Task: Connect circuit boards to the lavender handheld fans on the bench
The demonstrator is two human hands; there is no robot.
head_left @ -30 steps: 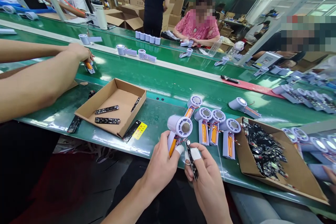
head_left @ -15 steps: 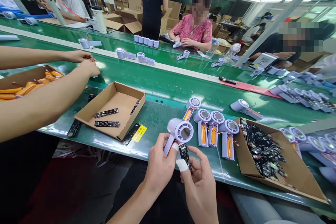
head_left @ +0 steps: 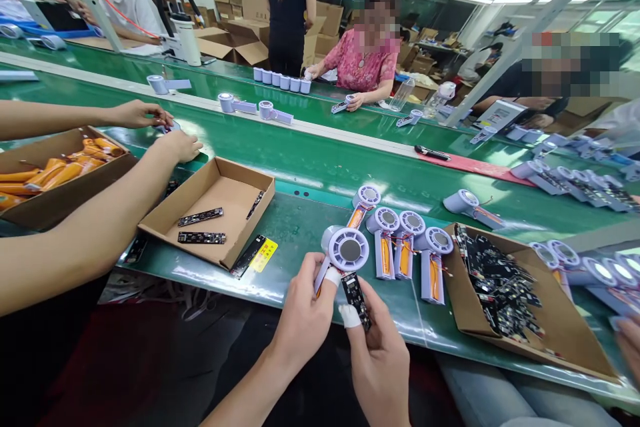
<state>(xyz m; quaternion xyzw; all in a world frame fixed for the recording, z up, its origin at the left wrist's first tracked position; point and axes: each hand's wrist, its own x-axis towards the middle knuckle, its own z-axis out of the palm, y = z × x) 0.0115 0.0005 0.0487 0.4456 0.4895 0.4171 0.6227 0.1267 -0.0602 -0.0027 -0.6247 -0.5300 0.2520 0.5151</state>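
My left hand [head_left: 305, 317] is closed around the handle of a lilac handheld fan [head_left: 349, 248], its round grille facing up towards me. Between the thumb and fingers of my right hand [head_left: 377, 353] is a narrow black circuit board [head_left: 355, 299], held close against the fan's handle. White tape covers both thumbs. Just right of the fan, several open fan bodies [head_left: 385, 247] with orange batteries and thin wires lie on the green bench. A cardboard tray [head_left: 570, 320] beyond them holds a heap of black circuit boards [head_left: 500, 280].
On the left stands a shallow cardboard box [head_left: 220, 187] with a few boards in it. Behind a co-worker's arms [head_left: 120, 193] is a box of orange batteries [head_left: 55, 170]. Fans line the green conveyor [head_left: 320, 147]; a black cutter [head_left: 433, 153] lies across it.
My hands stay nearly in place, with the fan's face turned slightly more upward. Across the line, a co-worker's hand has moved to a row of lilac cylinders. Fingers appear at the right edge.
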